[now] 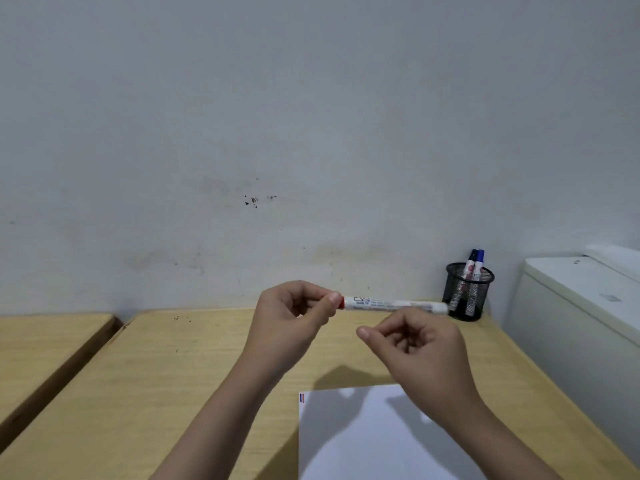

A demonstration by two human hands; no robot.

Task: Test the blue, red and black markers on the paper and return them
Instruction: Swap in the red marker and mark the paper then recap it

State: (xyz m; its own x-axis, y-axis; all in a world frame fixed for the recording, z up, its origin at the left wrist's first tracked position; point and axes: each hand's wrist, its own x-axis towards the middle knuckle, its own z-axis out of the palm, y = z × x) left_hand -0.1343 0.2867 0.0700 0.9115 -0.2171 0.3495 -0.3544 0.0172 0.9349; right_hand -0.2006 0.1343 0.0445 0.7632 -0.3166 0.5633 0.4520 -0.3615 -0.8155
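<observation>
My left hand (pixel 294 317) pinches the red-capped end of the red marker (pixel 391 304), which lies level in the air with its white barrel pointing right. Just below the barrel hovers my right hand (pixel 415 348), fingers loosely curled and holding nothing. The white paper (pixel 363 441) lies on the wooden desk (pixel 173 375) under my hands, with short red and blue strokes (pixel 302 398) at its top-left corner. The blue marker (pixel 480 259) and the black marker (pixel 471 261) stand in a black mesh cup (pixel 467 299) at the back right.
A white appliance or box (pixel 571 306) stands against the desk's right side. A second wooden surface (pixel 45 341) sits to the left across a narrow gap. A pale wall runs directly behind the desk.
</observation>
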